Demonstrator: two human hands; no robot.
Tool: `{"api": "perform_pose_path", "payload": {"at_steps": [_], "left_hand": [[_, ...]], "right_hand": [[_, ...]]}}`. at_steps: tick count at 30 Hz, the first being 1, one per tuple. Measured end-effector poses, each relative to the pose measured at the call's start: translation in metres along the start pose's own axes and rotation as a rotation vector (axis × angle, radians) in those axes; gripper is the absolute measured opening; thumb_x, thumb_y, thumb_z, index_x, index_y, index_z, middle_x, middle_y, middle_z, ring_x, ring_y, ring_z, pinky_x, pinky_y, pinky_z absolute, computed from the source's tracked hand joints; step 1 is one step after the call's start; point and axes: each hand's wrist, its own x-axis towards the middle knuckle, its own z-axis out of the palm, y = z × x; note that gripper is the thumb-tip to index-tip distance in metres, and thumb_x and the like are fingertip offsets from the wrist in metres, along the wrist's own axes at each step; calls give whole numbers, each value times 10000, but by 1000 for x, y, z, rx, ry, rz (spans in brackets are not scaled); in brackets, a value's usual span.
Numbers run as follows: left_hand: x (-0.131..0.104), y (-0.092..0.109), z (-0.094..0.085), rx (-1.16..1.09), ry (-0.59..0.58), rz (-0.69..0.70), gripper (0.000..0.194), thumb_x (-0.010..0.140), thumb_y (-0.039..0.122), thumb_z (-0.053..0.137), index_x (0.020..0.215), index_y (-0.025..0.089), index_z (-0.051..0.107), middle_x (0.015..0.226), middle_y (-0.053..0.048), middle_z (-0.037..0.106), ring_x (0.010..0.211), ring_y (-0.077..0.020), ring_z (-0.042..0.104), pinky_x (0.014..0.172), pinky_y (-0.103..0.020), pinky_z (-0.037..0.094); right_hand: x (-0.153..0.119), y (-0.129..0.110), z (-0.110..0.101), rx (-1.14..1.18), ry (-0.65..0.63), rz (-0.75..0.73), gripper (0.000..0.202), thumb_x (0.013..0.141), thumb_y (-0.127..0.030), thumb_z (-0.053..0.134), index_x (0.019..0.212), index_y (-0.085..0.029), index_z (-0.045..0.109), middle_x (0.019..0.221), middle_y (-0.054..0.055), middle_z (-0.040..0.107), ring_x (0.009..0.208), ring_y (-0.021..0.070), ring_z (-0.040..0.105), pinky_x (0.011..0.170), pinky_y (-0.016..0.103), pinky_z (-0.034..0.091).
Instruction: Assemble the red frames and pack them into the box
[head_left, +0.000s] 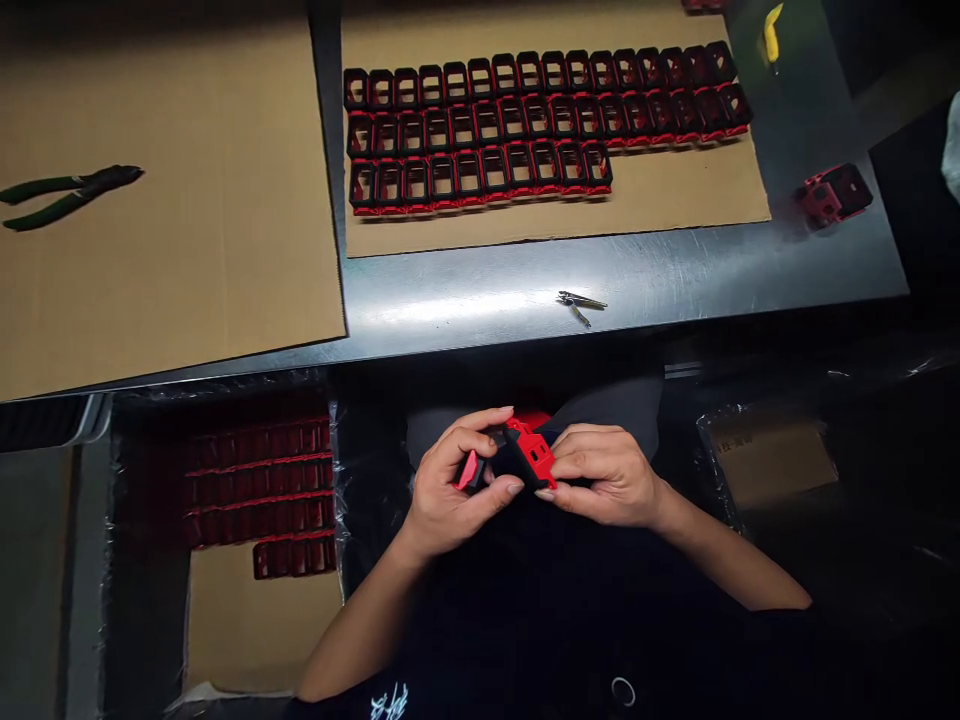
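Observation:
Above my lap, a red and black plastic housing (534,455) is held between both hands. My left hand (454,490) is closed around its left side, the thumb below and the fingers above. From the right, my right hand (604,472) pinches its red edge with thumb and fingertips. A red face with small square holes points up and to the right. Part of the housing is hidden behind my fingers. On the metal table beyond lie a few small thin metal pieces (579,305), touching neither hand.
Rows of similar red and black housings (469,125) stand on a cardboard sheet (682,185). Green-handled cutting pliers (75,195) lie on the left cardboard (187,260). A yellow tool (772,35) and a single housing (834,195) are at right. More housings (262,480) fill a plastic-lined box below left.

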Motion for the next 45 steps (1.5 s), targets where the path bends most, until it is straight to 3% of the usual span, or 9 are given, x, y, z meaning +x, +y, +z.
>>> {"api": "perform_pose_path", "payload": {"at_steps": [11,18,22,25,34,41,45], "left_hand": [[0,-7,-2,-189,37,-15,252,790,121,793,948,202,615,1208,-109,700,946,-195,717,618,-206,550],[1,-8,-2,-215,49,-40,225,803,123,783,922,200,607,1159,-80,724,718,-104,648,626,-215,526],[-1,-9,-2,-239,64,-38,215,814,126,771,920,207,602,1115,-74,734,852,-161,691,644,-222,526],[-3,-11,-2,-279,67,-37,205,828,125,757,928,207,598,1101,-68,727,836,-160,701,646,-230,533],[-3,-14,0,-323,92,-41,197,848,104,734,944,218,604,999,-30,724,957,-176,707,875,-320,578],[-1,-11,1,-320,96,-28,192,857,81,716,945,214,609,934,-15,726,887,-129,686,846,-255,569],[0,-11,2,-327,96,-50,181,864,93,713,935,218,605,923,-15,721,861,-129,677,802,-251,566]], "right_hand": [[-2,8,4,14,-15,5,77,865,-162,759,940,-173,767,803,72,782,691,178,727,660,289,581],[-4,10,4,93,-10,60,70,862,-182,771,930,-166,762,810,86,781,707,178,732,676,292,588],[-8,15,5,180,-8,109,72,864,-207,779,914,-157,770,821,98,775,711,176,731,664,282,587],[-10,18,6,237,-7,128,93,862,-235,792,913,-158,779,830,95,775,726,172,735,676,270,586],[-16,27,6,528,-33,337,129,819,-280,839,889,-181,797,838,54,782,736,147,719,712,245,561],[-20,32,10,765,-14,565,247,759,-411,873,828,-186,796,816,38,776,761,156,686,755,275,541],[-21,33,11,808,-11,608,283,750,-439,875,820,-179,789,780,33,766,734,151,681,729,266,534]]}}
